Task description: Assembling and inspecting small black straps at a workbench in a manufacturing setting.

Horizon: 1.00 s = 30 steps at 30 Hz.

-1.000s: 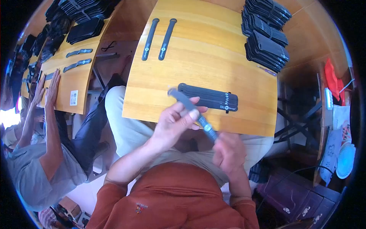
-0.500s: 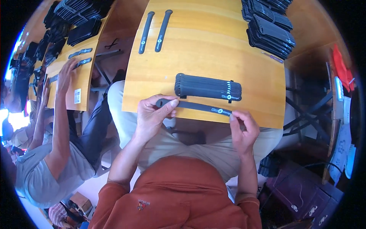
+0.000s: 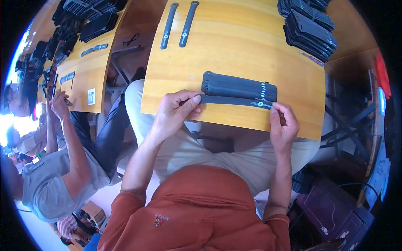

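A dark strap (image 3: 234, 101) with a white printed mark is stretched between my hands at the table's near edge. My left hand (image 3: 178, 112) pinches its rounded left end between thumb and fingers. At the other end, beside the printed mark, my right hand (image 3: 284, 124) pinches the tip. Directly behind, a neat stack of similar straps (image 3: 232, 85) lies on the table, its near side partly covered by the held strap. Two single straps (image 3: 169, 26) lie side by side toward the far left.
Bundled stacks of black straps (image 3: 307, 35) stand at the far right of the wooden table (image 3: 234, 50), with a screwdriver (image 3: 312, 58) near them. To the left, a co-worker's hand (image 3: 60, 104) is at another table (image 3: 90, 69) bearing straps and black piles.
Both hands have brought the strap up against the near side of the stack, partly covering it. The view has shifted slightly. The co-worker's hand has drawn back toward the near table edge.
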### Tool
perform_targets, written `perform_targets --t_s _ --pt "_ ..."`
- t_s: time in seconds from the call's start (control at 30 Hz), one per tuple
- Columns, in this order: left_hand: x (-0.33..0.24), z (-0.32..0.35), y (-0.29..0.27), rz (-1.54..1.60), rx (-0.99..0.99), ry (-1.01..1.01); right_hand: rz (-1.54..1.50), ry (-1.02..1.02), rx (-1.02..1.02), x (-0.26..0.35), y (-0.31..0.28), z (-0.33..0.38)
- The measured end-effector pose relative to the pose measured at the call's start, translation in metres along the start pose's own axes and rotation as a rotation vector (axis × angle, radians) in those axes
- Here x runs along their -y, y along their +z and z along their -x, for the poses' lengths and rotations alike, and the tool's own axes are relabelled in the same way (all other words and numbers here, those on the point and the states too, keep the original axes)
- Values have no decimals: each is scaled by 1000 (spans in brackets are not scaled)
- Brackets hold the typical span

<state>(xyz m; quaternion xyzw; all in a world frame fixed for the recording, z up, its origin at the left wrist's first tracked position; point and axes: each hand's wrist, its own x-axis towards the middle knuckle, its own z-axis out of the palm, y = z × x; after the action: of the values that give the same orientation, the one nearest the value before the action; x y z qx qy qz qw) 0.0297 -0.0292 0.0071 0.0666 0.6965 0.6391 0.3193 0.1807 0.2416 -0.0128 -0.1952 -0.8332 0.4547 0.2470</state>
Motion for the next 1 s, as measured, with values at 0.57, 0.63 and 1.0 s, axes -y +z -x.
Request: perform_targets --t_s 0.57,0.63,1.0 --pt "-7 -26 1 -226 -21 14 64 2 4 -5 -3 -12" --pt "-7 -26 2 -230 -28 12 86 -12 11 -4 -3 -13" --pt "-9 -28 5 -251 -56 3 73 60 11 -6 -3 -16"
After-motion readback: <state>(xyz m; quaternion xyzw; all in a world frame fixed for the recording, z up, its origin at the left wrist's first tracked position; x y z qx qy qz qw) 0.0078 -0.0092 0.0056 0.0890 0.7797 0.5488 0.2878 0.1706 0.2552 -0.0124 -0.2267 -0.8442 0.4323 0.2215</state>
